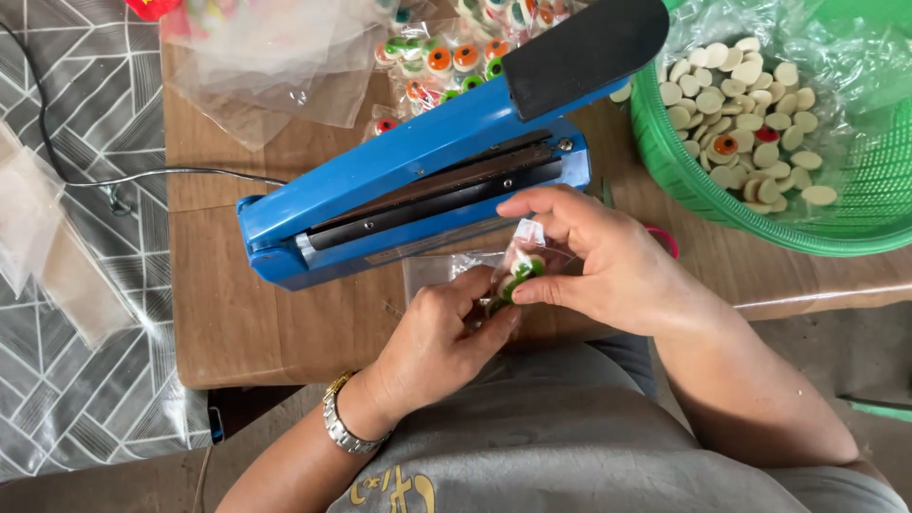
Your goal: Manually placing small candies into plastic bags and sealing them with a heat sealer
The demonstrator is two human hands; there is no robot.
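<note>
Wooden table [285, 323], near edge: small clear bag [521, 261] of sweets pinched shut between left hand [442, 342] and right hand [594, 256], held before blue sealer [418, 180], mouth kept closed. Green basket [684, 171] far right.

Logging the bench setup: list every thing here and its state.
Sealer: lid raised, jaw open.
Small bag: held by both hands, a few candies inside.
Left hand: gripping the bag.
Right hand: pinching the bag.
Basket: plastic-lined, holding loose candies.
Filled bags: piled behind the sealer.
</note>
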